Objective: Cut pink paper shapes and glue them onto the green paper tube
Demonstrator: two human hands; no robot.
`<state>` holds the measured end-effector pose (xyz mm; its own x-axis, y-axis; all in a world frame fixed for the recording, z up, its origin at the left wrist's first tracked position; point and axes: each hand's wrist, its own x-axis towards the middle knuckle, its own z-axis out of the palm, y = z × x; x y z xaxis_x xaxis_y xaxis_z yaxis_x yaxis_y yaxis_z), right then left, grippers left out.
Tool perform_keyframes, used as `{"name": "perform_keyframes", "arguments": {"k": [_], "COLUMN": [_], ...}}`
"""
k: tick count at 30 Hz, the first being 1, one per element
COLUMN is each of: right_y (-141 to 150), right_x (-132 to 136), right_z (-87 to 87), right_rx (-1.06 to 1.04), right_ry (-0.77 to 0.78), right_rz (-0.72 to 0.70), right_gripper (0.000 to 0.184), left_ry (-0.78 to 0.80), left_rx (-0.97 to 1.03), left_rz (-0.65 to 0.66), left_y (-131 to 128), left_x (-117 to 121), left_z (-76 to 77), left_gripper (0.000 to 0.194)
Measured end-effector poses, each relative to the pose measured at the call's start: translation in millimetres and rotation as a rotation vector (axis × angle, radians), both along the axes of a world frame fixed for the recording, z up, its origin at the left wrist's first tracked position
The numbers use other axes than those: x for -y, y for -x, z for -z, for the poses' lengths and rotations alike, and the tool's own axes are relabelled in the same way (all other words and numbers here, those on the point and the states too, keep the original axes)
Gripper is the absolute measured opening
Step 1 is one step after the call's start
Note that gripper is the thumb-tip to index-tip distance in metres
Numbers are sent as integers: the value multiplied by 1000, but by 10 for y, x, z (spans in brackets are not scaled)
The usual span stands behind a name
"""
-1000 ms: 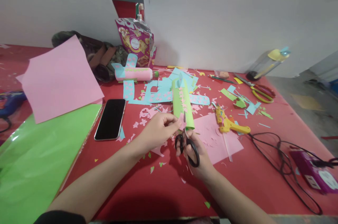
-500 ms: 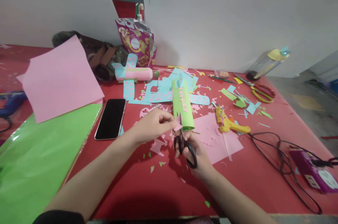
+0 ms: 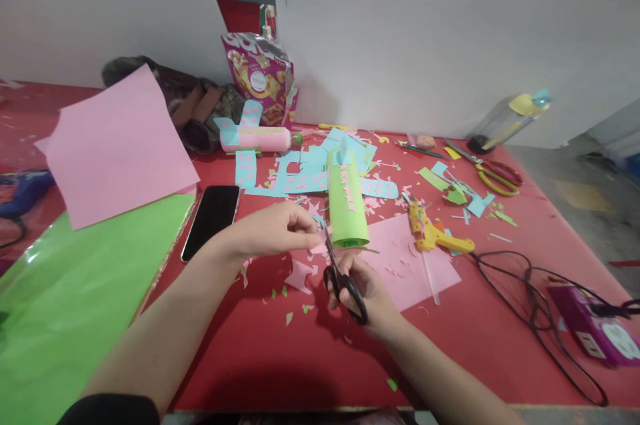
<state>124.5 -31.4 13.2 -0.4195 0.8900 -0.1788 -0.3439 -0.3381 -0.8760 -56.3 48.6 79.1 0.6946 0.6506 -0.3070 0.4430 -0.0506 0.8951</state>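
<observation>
My left hand (image 3: 285, 228) pinches a small piece of pink paper (image 3: 319, 246) between thumb and fingers. In my right hand (image 3: 367, 288) is a pair of black-handled scissors (image 3: 346, 288), its blades pointing up and left, against the pink piece. Just beyond the blades lies a green paper-covered bottle (image 3: 349, 208) with a row of pink stars and blue wings dotted with pink shapes. A pink sheet (image 3: 395, 265) with small cuttings on it lies to the right, partly behind my right hand.
A phone (image 3: 211, 221), a large pink sheet (image 3: 120, 145) and green sheets (image 3: 95, 298) are on the left. A pink bottle plane (image 3: 260, 138) lies behind. On the right are a yellow glue gun (image 3: 435, 233), its cable, a purple power strip (image 3: 595, 325) and red-yellow scissors (image 3: 495, 175).
Both hands have shifted slightly left, away from the green bottle, with the scissors and pink piece. The scissor blades now lean further left.
</observation>
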Motion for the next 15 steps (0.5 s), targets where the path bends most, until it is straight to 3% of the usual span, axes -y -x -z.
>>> {"name": "perform_keyframes", "arguments": {"k": [15], "right_y": [40], "right_x": [-14], "right_z": [-60], "right_rx": [50], "right_ry": [83], "right_rz": [-8], "right_gripper": [42], "left_ry": [58], "left_rx": [15], "left_rz": [41], "left_y": [78], "left_x": [-24], "left_z": [-20], "left_gripper": [25]}}
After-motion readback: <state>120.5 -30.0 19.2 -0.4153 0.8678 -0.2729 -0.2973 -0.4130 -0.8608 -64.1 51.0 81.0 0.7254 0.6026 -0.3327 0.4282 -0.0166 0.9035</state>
